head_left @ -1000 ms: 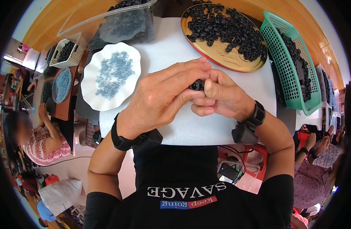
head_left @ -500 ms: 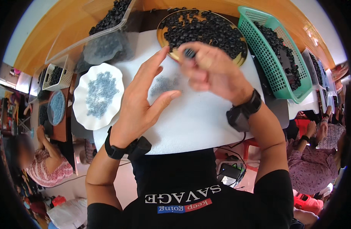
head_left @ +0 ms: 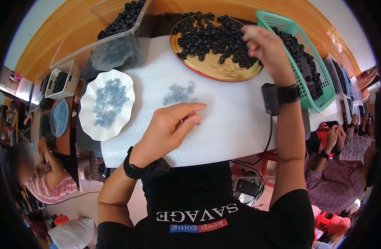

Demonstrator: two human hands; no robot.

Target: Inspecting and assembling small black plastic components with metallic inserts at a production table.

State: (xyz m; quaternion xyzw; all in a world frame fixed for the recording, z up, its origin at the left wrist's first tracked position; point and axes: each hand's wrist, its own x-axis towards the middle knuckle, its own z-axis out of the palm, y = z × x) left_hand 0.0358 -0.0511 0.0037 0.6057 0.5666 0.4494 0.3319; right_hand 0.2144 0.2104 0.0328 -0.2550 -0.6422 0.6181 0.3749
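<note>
My left hand (head_left: 169, 126) hovers over the white mat, index finger stretched out and thumb apart from it, with nothing visible in the grip. Just beyond its fingertips lies a small loose heap of tiny, spring-like metallic pieces (head_left: 179, 93). My right hand (head_left: 268, 52) is over the right rim of a round golden tray (head_left: 215, 70), its fingers curled together; whether a piece is between them is hidden. Many small black barrel-shaped pieces with holes (head_left: 211, 39) cover the tray's far part, while its near part shows bare gold.
A white scalloped dish (head_left: 86, 114) of similar tiny pieces stands left. Behind it, a clear plastic bin (head_left: 147, 18) holds more black pieces. A green perforated basket (head_left: 323, 93) with black pieces is at right. Other people sit on both sides. A cable hangs from my right wristband.
My right hand moved right, from mid-mat to the tray's right rim; the black piece it held no longer shows. My left hand came nearer me, its fingers less spread.
</note>
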